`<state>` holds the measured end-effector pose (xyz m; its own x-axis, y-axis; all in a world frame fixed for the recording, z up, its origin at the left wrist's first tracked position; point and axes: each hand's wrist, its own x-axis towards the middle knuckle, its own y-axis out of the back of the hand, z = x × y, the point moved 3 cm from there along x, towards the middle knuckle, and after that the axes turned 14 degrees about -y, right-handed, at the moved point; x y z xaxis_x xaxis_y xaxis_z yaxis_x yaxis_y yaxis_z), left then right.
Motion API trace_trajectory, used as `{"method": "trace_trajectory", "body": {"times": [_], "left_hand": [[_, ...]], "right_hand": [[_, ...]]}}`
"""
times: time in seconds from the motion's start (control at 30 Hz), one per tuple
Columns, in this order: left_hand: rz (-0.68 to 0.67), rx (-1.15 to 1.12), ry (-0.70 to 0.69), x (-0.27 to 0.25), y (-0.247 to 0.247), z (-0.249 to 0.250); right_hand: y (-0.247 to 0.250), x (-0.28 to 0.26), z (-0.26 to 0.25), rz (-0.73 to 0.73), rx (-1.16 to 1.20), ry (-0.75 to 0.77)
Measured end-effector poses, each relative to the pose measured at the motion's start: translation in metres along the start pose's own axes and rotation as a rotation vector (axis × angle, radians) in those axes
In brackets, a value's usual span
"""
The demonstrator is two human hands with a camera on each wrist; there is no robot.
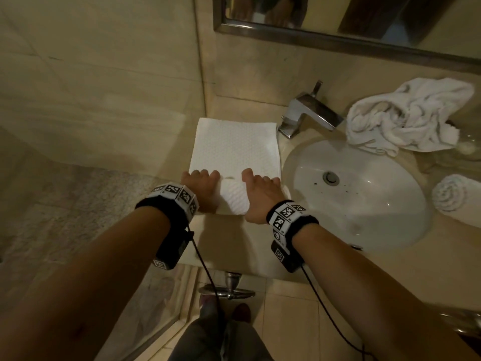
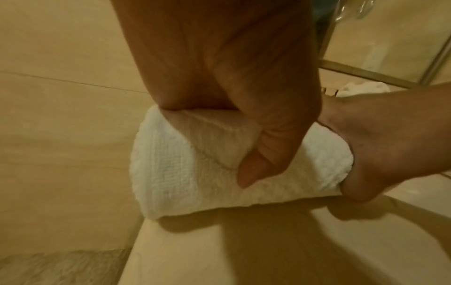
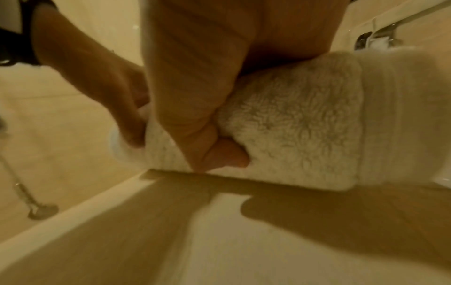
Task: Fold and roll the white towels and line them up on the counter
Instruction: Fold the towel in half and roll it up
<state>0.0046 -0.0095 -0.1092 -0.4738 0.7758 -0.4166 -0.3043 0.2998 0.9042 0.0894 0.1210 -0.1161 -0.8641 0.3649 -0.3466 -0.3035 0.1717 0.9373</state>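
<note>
A folded white towel (image 1: 234,147) lies lengthwise on the beige counter (image 1: 223,243) left of the sink. Its near end is rolled into a thick roll (image 1: 233,198) (image 2: 185,179) (image 3: 292,125). My left hand (image 1: 200,188) (image 2: 244,115) grips the roll's left end, fingers curled over the top and thumb pressed into the near side. My right hand (image 1: 260,191) (image 3: 207,115) grips the right end the same way. A finished rolled towel (image 1: 455,196) lies right of the sink, and a crumpled pile of white towels (image 1: 406,115) sits behind it.
The white oval sink (image 1: 359,194) and a chrome faucet (image 1: 309,113) lie right of the towel. A tiled wall (image 1: 104,87) borders the counter on the left, with a mirror (image 1: 338,19) above. A chrome handle (image 1: 229,290) sticks out below the counter's front edge.
</note>
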Motion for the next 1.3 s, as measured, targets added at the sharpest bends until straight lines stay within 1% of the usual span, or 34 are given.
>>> {"method": "trace_trajectory", "body": {"times": [0.07, 0.1, 0.2, 0.27, 0.3, 0.37, 0.43, 0.47, 0.53, 0.6, 0.67, 0.77, 0.8, 0.87, 0.97, 1.03, 1.1, 1.17, 1.23, 1.3], "left_hand": [[-0.074, 0.039, -0.02, -0.003, -0.003, 0.001], [-0.083, 0.069, -0.033, -0.005, -0.004, 0.004], [0.013, 0.124, -0.059, -0.008, -0.006, 0.014], [0.083, 0.062, -0.086, -0.008, -0.006, 0.015], [0.104, 0.011, -0.098, -0.007, -0.005, 0.013], [0.109, -0.07, -0.107, -0.005, 0.0, 0.007], [0.061, -0.08, -0.105, -0.001, 0.007, 0.001], [0.022, -0.063, -0.11, 0.002, 0.01, -0.001], [-0.054, -0.05, -0.12, 0.006, 0.015, -0.002], [-0.089, -0.096, -0.114, 0.01, 0.016, -0.005], [-0.098, -0.144, -0.102, 0.011, 0.017, -0.008], [-0.135, -0.229, -0.065, 0.012, 0.022, -0.009], [-0.157, -0.26, -0.055, 0.012, 0.024, -0.008], [-0.2, -0.296, -0.033, 0.011, 0.025, -0.006], [-0.277, -0.342, -0.009, 0.005, 0.019, -0.003], [-0.284, -0.228, -0.036, 0.001, 0.015, 0.006], [-0.2, -0.02, -0.119, 0.001, 0.014, 0.019], [-0.133, 0.091, -0.154, 0.002, 0.012, 0.028], [-0.118, 0.127, -0.128, 0.003, 0.01, 0.031], [-0.132, 0.098, -0.108, 0.005, 0.012, 0.033]], "right_hand": [[0.003, 0.005, 0.003, -0.11, 0.097, -0.045], [0.005, 0.008, 0.006, -0.175, 0.142, -0.085], [0.01, 0.016, 0.008, -0.347, 0.211, -0.13], [0.011, 0.019, 0.008, -0.406, 0.226, -0.125], [0.012, 0.018, 0.007, -0.383, 0.219, -0.116], [0.015, 0.018, 0.007, -0.221, 0.189, -0.073], [0.014, 0.015, 0.008, -0.034, 0.2, -0.024], [0.013, 0.013, 0.01, 0.036, 0.22, -0.002], [0.01, 0.007, 0.014, 0.119, 0.242, 0.043], [0.01, 0.004, 0.017, 0.131, 0.224, 0.093], [0.013, 0.005, 0.021, 0.071, 0.176, 0.094], [0.016, 0.012, 0.02, -0.047, -0.024, 0.052], [0.017, 0.014, 0.018, -0.076, -0.052, 0.029], [0.02, 0.016, 0.016, -0.142, -0.016, -0.005], [0.022, 0.015, 0.016, -0.319, 0.075, -0.086], [0.022, 0.015, 0.016, -0.41, 0.118, -0.142], [0.02, 0.017, 0.016, -0.482, 0.181, -0.19], [0.019, 0.018, 0.017, -0.533, 0.208, -0.217], [0.017, 0.016, 0.017, -0.541, 0.179, -0.211], [0.017, 0.011, 0.016, -0.462, 0.107, -0.14]]}}
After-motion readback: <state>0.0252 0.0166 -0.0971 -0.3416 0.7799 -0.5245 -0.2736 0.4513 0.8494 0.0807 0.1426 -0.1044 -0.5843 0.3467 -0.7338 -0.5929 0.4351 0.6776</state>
